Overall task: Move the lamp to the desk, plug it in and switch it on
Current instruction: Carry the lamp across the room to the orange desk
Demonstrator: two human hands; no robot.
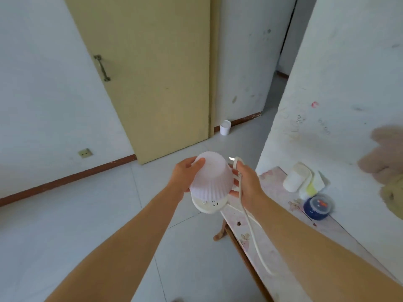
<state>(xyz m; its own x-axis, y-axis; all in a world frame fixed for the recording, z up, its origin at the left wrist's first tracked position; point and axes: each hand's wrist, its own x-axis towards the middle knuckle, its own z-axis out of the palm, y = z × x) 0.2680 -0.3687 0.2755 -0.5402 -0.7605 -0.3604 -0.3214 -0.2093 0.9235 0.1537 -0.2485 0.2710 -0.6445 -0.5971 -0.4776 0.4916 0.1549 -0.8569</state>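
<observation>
Fingers (199, 162) of two hands around one lamp (210, 182), one cord (250, 225).

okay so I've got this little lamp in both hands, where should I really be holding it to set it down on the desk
Judging by its shape, grip the round flat base from the sides, under the ribbed shade. The shade looks thin and tapers, so it may slip. Now the left hand and right hand cup the shade, the right also pinching the cord.

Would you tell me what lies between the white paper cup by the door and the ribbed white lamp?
In the head view, only bare pale floor tiles lie between the white paper cup and the ribbed white lamp.
</observation>
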